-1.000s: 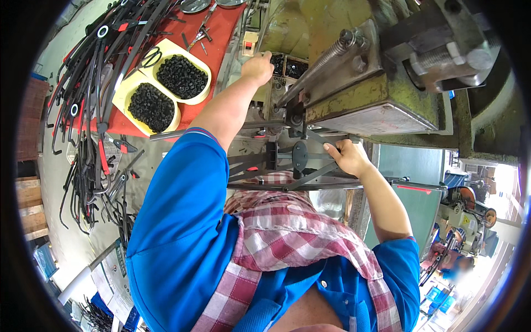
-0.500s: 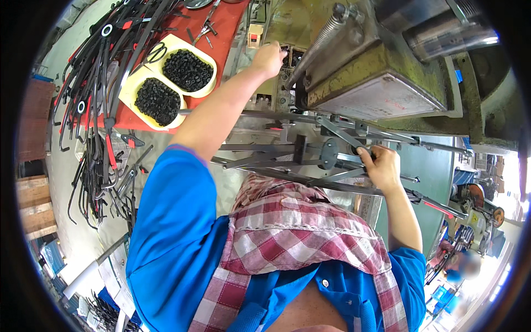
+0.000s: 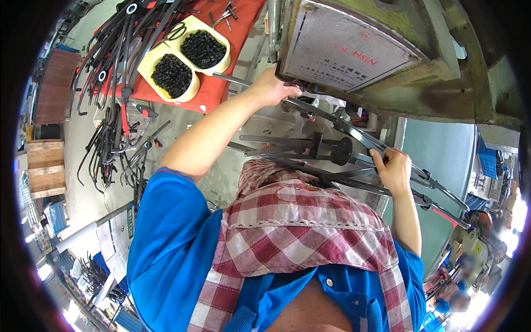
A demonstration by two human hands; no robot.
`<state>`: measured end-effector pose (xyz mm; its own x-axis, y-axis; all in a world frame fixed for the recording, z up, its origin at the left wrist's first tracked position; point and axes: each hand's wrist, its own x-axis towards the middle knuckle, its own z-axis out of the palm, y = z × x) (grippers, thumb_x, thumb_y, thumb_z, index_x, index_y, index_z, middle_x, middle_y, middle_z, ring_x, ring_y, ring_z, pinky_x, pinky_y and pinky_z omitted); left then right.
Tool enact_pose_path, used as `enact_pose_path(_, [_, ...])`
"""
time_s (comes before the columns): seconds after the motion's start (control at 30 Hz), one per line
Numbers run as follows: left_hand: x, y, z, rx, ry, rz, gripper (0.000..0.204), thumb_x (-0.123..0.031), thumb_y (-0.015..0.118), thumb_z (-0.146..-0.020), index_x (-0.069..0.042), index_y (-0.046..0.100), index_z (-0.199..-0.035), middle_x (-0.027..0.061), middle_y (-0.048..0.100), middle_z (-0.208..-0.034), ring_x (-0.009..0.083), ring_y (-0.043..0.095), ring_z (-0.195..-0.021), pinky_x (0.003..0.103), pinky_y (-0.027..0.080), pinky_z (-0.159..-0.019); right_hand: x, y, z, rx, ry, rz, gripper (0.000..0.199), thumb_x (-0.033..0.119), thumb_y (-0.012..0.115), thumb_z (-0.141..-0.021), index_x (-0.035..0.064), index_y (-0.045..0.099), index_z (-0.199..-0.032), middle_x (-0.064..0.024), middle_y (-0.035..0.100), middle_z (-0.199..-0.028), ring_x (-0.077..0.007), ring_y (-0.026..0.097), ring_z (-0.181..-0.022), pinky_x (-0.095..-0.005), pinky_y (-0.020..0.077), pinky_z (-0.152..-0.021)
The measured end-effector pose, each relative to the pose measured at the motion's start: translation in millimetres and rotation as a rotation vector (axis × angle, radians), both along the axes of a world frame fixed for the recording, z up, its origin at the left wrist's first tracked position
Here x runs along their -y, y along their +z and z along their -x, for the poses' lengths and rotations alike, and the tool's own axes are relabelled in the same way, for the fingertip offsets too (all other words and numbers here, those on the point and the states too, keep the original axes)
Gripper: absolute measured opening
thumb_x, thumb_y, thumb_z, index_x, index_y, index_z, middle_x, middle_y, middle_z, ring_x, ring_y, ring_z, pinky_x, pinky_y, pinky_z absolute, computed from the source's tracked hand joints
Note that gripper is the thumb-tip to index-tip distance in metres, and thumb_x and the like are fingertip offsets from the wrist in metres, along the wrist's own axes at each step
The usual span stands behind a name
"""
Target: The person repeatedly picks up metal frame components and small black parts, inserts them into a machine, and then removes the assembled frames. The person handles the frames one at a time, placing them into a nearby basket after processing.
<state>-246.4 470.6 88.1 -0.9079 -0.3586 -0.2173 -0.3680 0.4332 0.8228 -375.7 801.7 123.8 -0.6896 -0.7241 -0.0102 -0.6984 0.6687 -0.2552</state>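
Note:
My right hand is wrapped round a folding frame of dark metal tubes, thumb on top of a bar. A round dark plate sits among its crossing bars. My left hand is closed over the frame's far tube, just below the press machine; its fingertips pinch close to the tube, and anything small between them is hidden. The far tube's left end sticks out past my left wrist. The frame's near bars lie in front of my checked apron.
On a red-topped table to the left, two yellow bins hold small black parts beside black-handled scissors. Bundles of black bent rods hang over its left side. A green surface lies to the right. Wooden pallets stand far left.
My left hand has come back from the machine's die area down onto the far tube. That tube has risen and tilted, its left end higher. The view has shifted, bringing the machine closer.

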Motion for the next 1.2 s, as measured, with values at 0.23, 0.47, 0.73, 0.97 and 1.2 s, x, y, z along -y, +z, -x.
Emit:
enact_pose_path(0.23, [-5.5,-44.7,-20.0,-0.226,-0.077,0.594,0.037,-0.039,0.069,-0.079,-0.004,0.064,-0.090,0.0124,0.065,-0.083,0.0341,0.062,-0.082,0.044,0.049,-0.073,8.4,-5.8,5.6,0.172,-0.110,-0.009,0.042,0.036,0.072,-0.080,-0.0045,0.066,-0.074,-0.0167,0.053,-0.052,-0.0263,0.051,-0.046,-0.0379,0.0404,-0.050])
enact_pose_path(0.47, [28.1,-58.4,-81.3,0.187,-0.397,0.558,0.038,-0.041,0.063,-0.086,-0.005,0.058,-0.100,0.0204,0.063,-0.085,0.0395,0.061,-0.086,0.048,0.046,-0.076,-10.4,-17.2,6.8,0.154,-0.175,0.142,0.038,0.035,0.076,-0.077,-0.0023,0.067,-0.075,-0.0161,0.058,-0.057,-0.0236,0.055,-0.050,-0.0353,0.0442,-0.052])
enact_pose_path(0.73, [6.9,5.3,-35.6,0.324,-0.466,0.613,0.045,-0.048,0.058,-0.087,-0.003,0.064,-0.090,0.0192,0.066,-0.080,0.0389,0.064,-0.081,0.048,0.050,-0.072,-33.3,0.5,4.9,0.114,-0.308,0.215,0.046,0.031,0.077,-0.078,-0.0008,0.051,-0.057,-0.0057,0.042,-0.046,-0.0128,0.034,-0.046,-0.0310,0.0315,-0.045])
enact_pose_path(0.97, [14.3,-17.4,-6.3,-0.407,-0.236,0.868,0.041,-0.045,0.068,-0.080,-0.010,0.064,-0.102,0.0137,0.067,-0.092,0.0359,0.064,-0.087,0.045,0.052,-0.073,-42.8,-7.2,22.9,0.091,-0.367,0.232,0.050,0.034,0.074,-0.081,0.0000,0.047,-0.056,-0.0019,0.035,-0.047,-0.0108,0.030,-0.049,-0.0297,0.0265,-0.045])
enact_pose_path(1.2, [6.4,-41.9,7.7,-0.471,-0.148,0.409,0.042,-0.023,0.063,-0.085,-0.010,0.053,-0.123,0.0118,0.062,-0.117,0.0318,0.063,-0.099,0.039,0.052,-0.082,-55.0,-11.5,36.4,0.079,-0.358,0.191,0.052,0.035,0.072,-0.083,0.0000,0.045,-0.055,-0.0020,0.034,-0.048,-0.0110,0.029,-0.050,-0.0304,0.0256,-0.046])
